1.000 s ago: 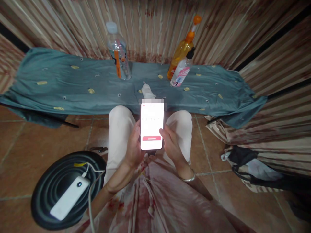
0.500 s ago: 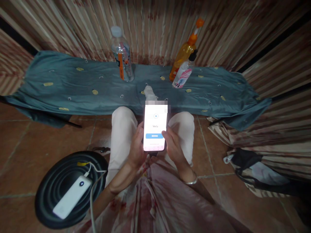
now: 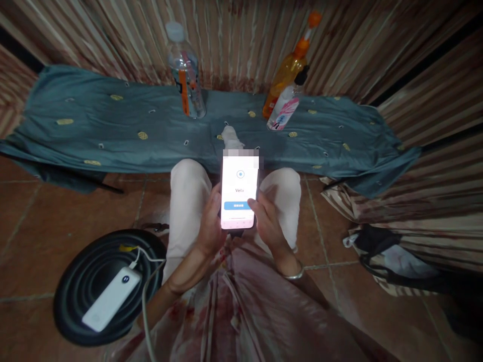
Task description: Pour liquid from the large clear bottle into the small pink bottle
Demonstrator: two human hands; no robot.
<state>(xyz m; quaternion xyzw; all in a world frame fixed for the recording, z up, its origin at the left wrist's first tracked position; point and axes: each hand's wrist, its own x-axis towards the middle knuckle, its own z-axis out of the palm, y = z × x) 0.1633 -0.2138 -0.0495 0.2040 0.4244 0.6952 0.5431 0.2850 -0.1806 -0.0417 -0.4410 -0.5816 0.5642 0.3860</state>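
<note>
A lit smartphone is held upright between my knees, its white screen showing the word "Vela" above a blue button. My left hand is closed round the phone's left edge, with some of its fingers hidden behind. On the other side my right hand grips the right edge, and its thumb lies over the right end of the blue button. Beyond the phone's top, a small white cloth-like object lies on the teal cloth.
A cloth-covered low table bears a clear bottle, an orange pump bottle and a small black-capped bottle. At lower left, a white power bank with a cable rests on a black ribbed round stool. Dark fabric lies right.
The view has shifted slightly, so the bottles and table sit a little higher in it. The phone stays in both hands, and the right thumb has moved slightly on the screen.
</note>
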